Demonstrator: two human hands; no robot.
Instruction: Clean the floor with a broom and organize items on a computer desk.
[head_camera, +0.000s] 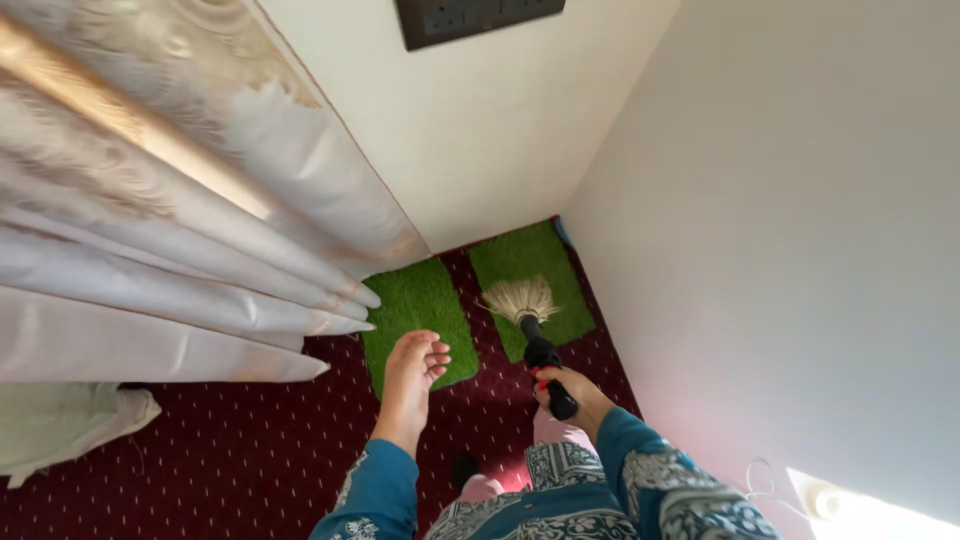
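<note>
One-handed sweeping stroke, seemingly: right hand (562, 385) wrapped tight around black handle of small broom (535, 335), straw bristles ahead of grip on green mat (530, 255); next probably calls for short pull back toward grip.

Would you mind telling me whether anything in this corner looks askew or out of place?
The two green turf mats lie at slightly different angles with a gap between them. Otherwise nothing stands out; the right hand holds a small broom.
</note>
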